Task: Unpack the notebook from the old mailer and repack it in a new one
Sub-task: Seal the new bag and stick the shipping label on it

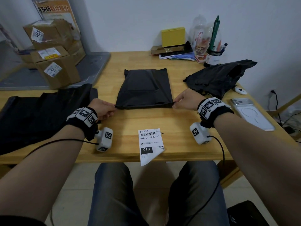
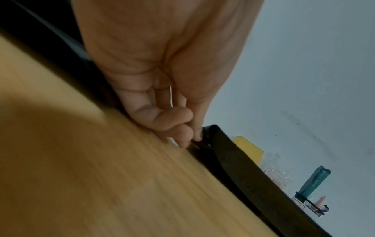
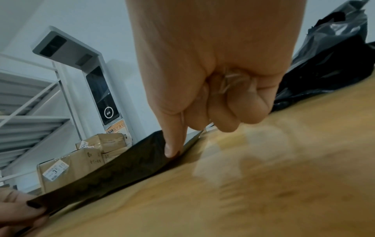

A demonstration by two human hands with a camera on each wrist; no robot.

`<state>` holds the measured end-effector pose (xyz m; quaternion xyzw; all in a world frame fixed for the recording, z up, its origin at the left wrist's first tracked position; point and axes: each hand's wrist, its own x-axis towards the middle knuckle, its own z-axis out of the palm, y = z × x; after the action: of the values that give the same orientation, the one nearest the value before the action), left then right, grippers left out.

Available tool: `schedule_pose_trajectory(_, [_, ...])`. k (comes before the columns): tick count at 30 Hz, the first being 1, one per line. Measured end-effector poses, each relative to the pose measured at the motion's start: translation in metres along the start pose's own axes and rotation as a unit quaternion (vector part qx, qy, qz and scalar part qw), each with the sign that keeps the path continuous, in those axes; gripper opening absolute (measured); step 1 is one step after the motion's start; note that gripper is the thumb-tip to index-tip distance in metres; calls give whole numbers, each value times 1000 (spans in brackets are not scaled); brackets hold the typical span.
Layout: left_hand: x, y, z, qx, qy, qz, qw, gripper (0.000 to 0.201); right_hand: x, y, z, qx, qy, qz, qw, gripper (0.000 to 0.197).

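Observation:
A black mailer (image 1: pixel 145 88) lies flat in the middle of the wooden table (image 1: pixel 179 121), and a flat rectangular bulge shows through it. The notebook itself is hidden. My left hand (image 1: pixel 114 106) pinches the mailer's near left corner, and my right hand (image 1: pixel 174 104) pinches its near right corner. In the left wrist view the fingers of my left hand (image 2: pixel 194 137) clamp the mailer's black edge (image 2: pixel 243 176). The right wrist view shows my right hand (image 3: pixel 174 152) with its thumb on the mailer (image 3: pixel 121 173). A crumpled black mailer (image 1: pixel 218 77) lies at the right.
A pile of black mailers (image 1: pixel 40 115) covers the table's left end. A shipping label (image 1: pixel 150 143) overhangs the front edge. A phone (image 1: pixel 252 113) lies at the right. Cardboard boxes (image 1: pixel 55 67) stand at the back left, a yellow box (image 1: pixel 173 36) and pen holder (image 1: pixel 213 56) behind.

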<state>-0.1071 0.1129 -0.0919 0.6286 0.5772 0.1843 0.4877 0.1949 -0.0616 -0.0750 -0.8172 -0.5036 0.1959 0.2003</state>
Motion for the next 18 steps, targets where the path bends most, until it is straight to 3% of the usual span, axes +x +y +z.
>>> schedule_pose_trajectory(6, [2, 0, 2, 13, 20, -15, 1000, 15, 3, -1, 5, -10, -4, 38, 999, 22])
schedule_pose_trajectory(12, [2, 3, 3, 17, 23, -36, 999, 22, 6, 6, 6, 2, -13, 84, 996, 39])
schedule_pose_trajectory(18, [0, 9, 3, 59, 18, -58, 996, 26, 8, -3, 4, -38, -26, 87, 995, 38])
